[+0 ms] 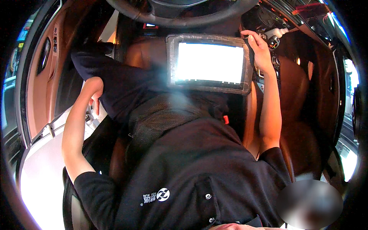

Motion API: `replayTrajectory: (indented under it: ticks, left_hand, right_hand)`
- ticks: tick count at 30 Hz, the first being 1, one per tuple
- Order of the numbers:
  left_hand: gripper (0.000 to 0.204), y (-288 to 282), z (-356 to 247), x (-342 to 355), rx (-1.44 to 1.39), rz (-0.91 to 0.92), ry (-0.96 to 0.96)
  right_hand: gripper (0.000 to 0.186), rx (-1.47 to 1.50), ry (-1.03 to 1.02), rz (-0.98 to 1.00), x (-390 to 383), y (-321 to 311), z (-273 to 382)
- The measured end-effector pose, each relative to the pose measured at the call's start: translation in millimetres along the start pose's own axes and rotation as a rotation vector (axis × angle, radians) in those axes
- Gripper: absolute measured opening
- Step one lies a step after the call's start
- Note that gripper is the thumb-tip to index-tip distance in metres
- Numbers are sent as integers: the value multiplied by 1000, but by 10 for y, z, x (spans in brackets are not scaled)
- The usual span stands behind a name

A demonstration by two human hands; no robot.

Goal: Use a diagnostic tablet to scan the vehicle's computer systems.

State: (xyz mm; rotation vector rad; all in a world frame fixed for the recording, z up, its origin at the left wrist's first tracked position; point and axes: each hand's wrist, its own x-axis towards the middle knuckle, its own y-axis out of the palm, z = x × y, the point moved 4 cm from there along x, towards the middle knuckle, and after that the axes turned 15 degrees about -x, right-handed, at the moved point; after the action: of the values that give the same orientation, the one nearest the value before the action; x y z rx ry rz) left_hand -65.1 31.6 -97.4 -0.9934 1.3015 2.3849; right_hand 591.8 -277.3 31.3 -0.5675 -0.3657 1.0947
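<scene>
Right hand (260,50) curled by black-framed rectangular tablet (210,63), right edge; left hand (94,91) bent; can't tell grips. White circular logo (163,194) near.

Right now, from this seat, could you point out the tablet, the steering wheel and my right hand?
Tablet (210,63): head view, middle of its lit screen.
Steering wheel (183,20): head view, rim section nearest you.
Right hand (261,50): head view, middle of the hand.

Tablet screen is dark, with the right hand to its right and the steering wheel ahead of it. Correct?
Not dark: the head view shows the tablet screen lit bright white. The right hand is to its right and the steering wheel ahead.
</scene>
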Motion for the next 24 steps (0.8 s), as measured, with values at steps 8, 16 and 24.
replayTrajectory:
  ticks: [8, 16, 24]
  left_hand:
    - [52, 11, 114, 111, -4, -35, 15]
    - [58, -24, -49, -198, 0, -188, 35]
    - [45, 57, -60, -344, 26, -279, -14]
  right_hand:
    - [30, -172, -21, -132, -42, 152, 218]
    - [21, -252, -273, -293, -158, 279, 546]
    - [35, -347, -265, -297, -173, 286, 547]
